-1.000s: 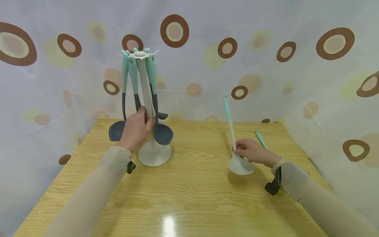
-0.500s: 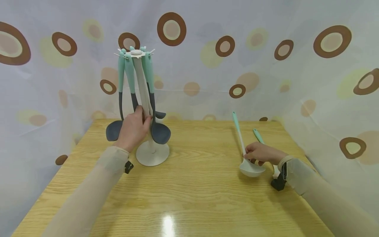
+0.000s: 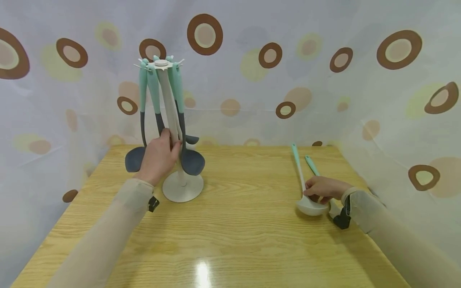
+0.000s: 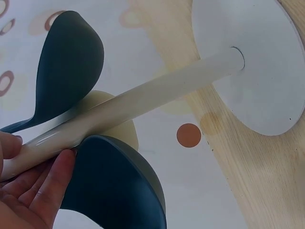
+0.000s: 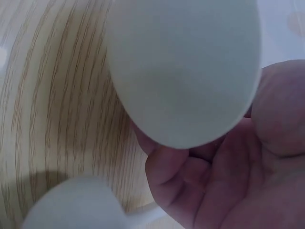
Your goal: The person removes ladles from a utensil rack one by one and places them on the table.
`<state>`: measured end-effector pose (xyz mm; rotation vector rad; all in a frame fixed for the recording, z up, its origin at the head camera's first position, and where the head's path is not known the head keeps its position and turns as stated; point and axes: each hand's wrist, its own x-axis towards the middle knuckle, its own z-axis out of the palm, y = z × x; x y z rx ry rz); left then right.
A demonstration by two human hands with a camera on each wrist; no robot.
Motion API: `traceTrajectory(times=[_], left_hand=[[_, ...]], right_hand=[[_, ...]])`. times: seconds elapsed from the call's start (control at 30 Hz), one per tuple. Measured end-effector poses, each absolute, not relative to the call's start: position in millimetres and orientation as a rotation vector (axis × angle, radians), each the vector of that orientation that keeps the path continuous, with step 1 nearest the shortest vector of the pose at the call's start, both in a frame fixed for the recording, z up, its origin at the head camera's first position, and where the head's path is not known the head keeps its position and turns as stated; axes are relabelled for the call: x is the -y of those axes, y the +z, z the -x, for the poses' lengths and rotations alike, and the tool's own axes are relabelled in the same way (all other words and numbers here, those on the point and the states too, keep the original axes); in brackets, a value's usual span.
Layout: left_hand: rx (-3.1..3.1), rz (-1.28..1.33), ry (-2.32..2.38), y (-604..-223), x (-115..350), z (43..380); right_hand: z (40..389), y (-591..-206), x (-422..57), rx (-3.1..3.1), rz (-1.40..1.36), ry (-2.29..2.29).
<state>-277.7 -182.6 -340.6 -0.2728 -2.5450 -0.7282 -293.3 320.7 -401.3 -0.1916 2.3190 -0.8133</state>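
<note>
On the left, a white utensil stand (image 3: pixel 183 191) carries several hanging utensils with mint handles (image 3: pixel 153 89) and dark heads. My left hand (image 3: pixel 157 158) grips its pole (image 4: pixel 157 93) low down, between a dark spoon-like head (image 4: pixel 71 62) and a dark ladle bowl (image 4: pixel 114 186). Over at the right, my right hand (image 3: pixel 325 189) holds a white ladle (image 3: pixel 311 207) with a mint handle by its neck, just above the bowl. The bowl is low over the table, and its handle points away from me. Beside it lies another mint-handled utensil (image 3: pixel 311 165), partly hidden by my hand.
The wooden table (image 3: pixel 230 224) runs back to a hanging cloth (image 3: pixel 230 80) with round patterns, which also rises at both sides. In the right wrist view, the lying utensil's white head (image 5: pixel 76 205) shows close to the ladle bowl.
My right hand has moved right with the ladle, and the ladle has come down, its handle tip now much lower in view. My left hand has stayed on the pole.
</note>
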Motion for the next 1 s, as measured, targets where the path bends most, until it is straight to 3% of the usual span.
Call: traceTrajectory(times=[0.43,1.0], left_hand=[[2.57,0.267,-0.742,-342.6,181.0,275.8],[2.543,0.269,-0.712,-342.0,182.3,277.8]], right_hand=[[289.6,-402.8,-330.1,-2.291,0.105,-0.698],[293.9,-402.0,-332.1,-2.423,0.208,-0.534]])
